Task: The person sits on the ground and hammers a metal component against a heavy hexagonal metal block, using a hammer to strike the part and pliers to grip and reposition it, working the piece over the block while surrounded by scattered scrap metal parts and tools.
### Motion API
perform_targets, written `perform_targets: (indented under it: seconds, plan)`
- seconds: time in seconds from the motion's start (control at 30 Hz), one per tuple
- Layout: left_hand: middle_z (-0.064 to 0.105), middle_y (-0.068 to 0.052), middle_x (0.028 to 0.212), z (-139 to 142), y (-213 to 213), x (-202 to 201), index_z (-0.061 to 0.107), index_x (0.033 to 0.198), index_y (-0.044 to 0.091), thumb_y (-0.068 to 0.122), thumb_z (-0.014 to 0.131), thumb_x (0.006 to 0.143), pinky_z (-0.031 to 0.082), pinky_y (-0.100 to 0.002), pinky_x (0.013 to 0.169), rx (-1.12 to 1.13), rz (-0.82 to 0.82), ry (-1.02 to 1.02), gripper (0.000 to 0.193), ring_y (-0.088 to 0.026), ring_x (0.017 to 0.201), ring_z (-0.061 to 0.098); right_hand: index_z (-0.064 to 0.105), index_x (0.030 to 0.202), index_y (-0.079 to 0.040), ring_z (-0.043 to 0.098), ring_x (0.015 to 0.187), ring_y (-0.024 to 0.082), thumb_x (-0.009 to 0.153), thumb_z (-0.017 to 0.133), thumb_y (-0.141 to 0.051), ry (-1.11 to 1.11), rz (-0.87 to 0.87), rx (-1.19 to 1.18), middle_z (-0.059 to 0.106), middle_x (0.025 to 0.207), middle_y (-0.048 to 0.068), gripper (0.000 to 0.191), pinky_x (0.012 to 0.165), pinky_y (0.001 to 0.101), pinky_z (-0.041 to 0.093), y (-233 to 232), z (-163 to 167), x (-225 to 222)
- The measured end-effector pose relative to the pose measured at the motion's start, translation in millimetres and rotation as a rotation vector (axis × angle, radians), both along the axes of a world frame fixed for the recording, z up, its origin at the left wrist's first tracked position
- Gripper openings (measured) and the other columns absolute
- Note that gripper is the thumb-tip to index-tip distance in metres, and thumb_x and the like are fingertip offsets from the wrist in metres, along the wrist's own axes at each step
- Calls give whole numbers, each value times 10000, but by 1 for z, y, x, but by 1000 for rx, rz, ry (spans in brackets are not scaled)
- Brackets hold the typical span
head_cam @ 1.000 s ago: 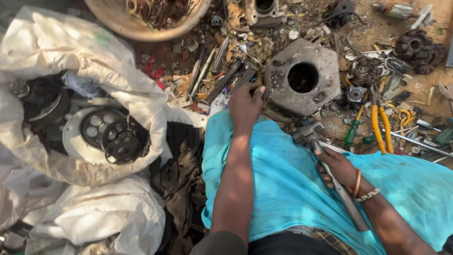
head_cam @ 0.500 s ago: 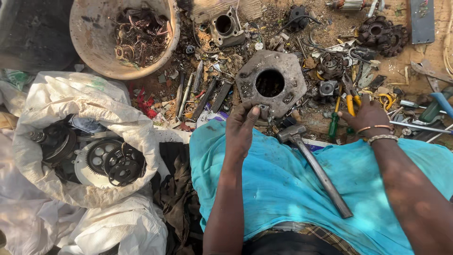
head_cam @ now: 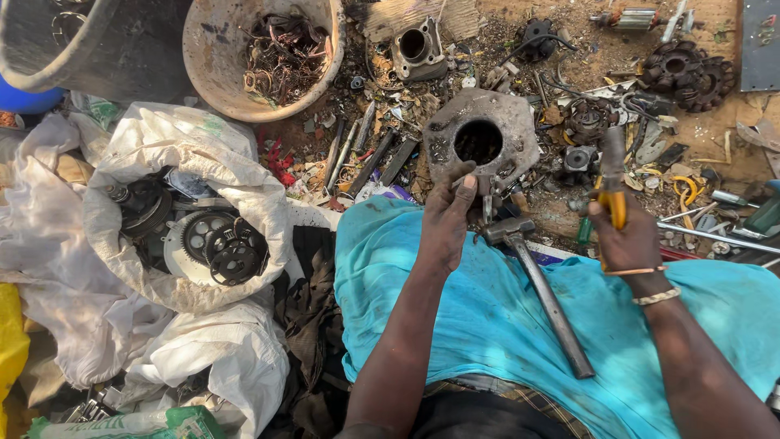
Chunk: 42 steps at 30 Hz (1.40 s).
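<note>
The left hand rests its fingertips on the holed metal plate. The right hand grips yellow-handled pliers. A hammer lies across the teal cloth.

Turquoise cloth, yellow-handled pliers, white sacks

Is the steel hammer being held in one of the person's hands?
No, the steel hammer lies loose on the turquoise cloth, between the left hand and the right hand, which grips yellow-handled pliers.
</note>
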<state>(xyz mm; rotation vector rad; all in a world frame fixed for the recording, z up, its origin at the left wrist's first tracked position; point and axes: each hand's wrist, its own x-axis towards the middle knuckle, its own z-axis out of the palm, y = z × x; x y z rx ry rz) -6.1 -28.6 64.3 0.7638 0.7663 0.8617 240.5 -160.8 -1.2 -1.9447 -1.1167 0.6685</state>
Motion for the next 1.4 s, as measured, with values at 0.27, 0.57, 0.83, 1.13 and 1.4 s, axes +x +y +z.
perform_targets:
  seconds: [0.27, 0.57, 0.83, 1.13, 1.4]
  plan:
    - [694, -74, 1094, 1, -17, 22, 583, 1339, 6, 261, 597, 1070, 612, -351, 885, 75, 38, -37, 371, -184, 979, 718, 570, 1453, -154, 689, 1022, 434, 1009, 663, -128, -162, 146, 165, 699, 1166, 206, 454, 816, 488, 548, 18, 13, -39]
    - [668, -73, 1076, 10, -23, 37, 576, 1341, 4, 233, 570, 1090, 622, -350, 843, 41, 47, -31, 340, -158, 945, 692, 558, 1465, -141, 641, 1159, 424, 931, 672, -28, -216, 235, 247, 648, 1297, 199, 558, 933, 485, 529, 18, 16, -39]
    - [680, -59, 1120, 8, -25, 37, 575, 1358, -4, 191, 561, 1096, 568, -293, 900, 225, 63, 89, 326, -118, 1010, 662, 571, 1470, -156, 626, 1183, 419, 928, 681, -29, -281, 239, 296, 639, 1325, 192, 568, 977, 491, 513, 16, 11, -41]
    - [661, -47, 1096, 17, -33, 30, 567, 1353, 23, 226, 562, 1086, 558, -266, 874, 441, 69, 380, 336, -93, 995, 635, 597, 1389, -51, 663, 878, 339, 921, 754, -154, -215, 252, 215, 620, 1117, 214, 504, 714, 449, 535, 15, 26, -47]
    - [557, -6, 803, 4, -29, 36, 564, 1139, 35, 314, 500, 1149, 455, -287, 643, 540, 116, 395, 286, -71, 728, 509, 635, 1167, -4, 677, 787, 354, 888, 732, -80, -255, 239, 317, 650, 928, 169, 305, 659, 438, 528, 14, 26, -57]
